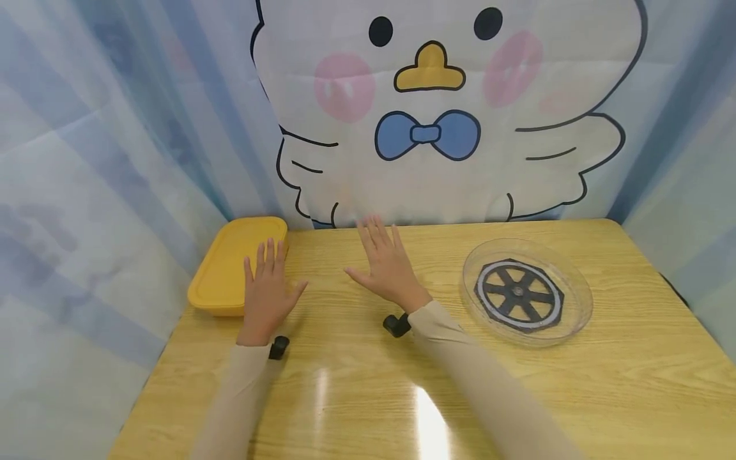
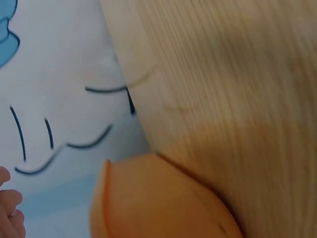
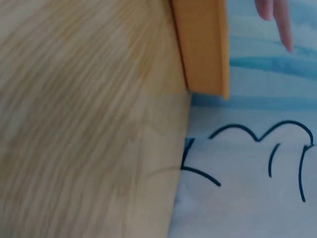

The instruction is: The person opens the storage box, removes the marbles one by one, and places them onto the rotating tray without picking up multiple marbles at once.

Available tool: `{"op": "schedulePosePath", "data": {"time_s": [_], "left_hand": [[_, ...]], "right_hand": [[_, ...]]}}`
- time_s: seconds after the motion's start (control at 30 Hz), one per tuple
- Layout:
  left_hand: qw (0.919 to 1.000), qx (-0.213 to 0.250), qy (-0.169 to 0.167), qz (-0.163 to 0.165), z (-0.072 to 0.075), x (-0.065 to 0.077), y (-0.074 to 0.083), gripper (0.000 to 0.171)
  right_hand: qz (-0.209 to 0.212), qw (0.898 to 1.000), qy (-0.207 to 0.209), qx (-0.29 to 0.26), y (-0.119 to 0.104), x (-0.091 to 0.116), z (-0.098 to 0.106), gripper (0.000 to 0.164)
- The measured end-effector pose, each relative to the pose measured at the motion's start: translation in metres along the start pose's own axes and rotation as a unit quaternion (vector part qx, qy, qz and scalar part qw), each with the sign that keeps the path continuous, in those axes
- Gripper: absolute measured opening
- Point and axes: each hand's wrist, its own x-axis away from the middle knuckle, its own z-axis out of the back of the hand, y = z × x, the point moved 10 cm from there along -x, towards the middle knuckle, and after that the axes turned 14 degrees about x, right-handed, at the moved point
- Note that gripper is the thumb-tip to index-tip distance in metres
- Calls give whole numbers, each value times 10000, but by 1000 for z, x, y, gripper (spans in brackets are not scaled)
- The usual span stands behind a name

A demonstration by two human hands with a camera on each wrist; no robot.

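My left hand (image 1: 267, 297) is spread with straight fingers, and in the head view it overlaps the right side of a yellow lidded box (image 1: 230, 262). Nothing is in its grasp. Over the middle of the table my right hand (image 1: 386, 265) also has its fingers straight and spread, holding nothing. The left wrist view shows the box's side (image 2: 158, 198) large at the bottom, with some fingertips (image 2: 10, 203) at the left edge. In the right wrist view the box (image 3: 203, 49) stands near the table's edge, and fingertips (image 3: 283, 25) show at top right.
To the right of the right hand, a round clear dish (image 1: 581, 319) holds a dark wheel-shaped piece (image 1: 517, 292) with a grey ring. Both stand on a wooden table (image 1: 345, 409). A printed curtain (image 1: 425, 185) hangs along the back and sides.
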Motion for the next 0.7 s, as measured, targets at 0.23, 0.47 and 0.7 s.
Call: {"op": "schedulePosePath", "data": {"time_s": [0.23, 0.47, 0.7], "left_hand": [[9992, 115, 17, 374, 15, 21, -45, 83], [9957, 199, -239, 874, 15, 40, -80, 80], [9916, 277, -594, 1117, 12, 49, -93, 76]], "right_hand": [[510, 9982, -302, -49, -61, -17, -28, 88], [977, 9934, -606, 15, -114, -34, -45, 84], [1295, 9861, -1038, 30, -153, -45, -58, 82]]}}
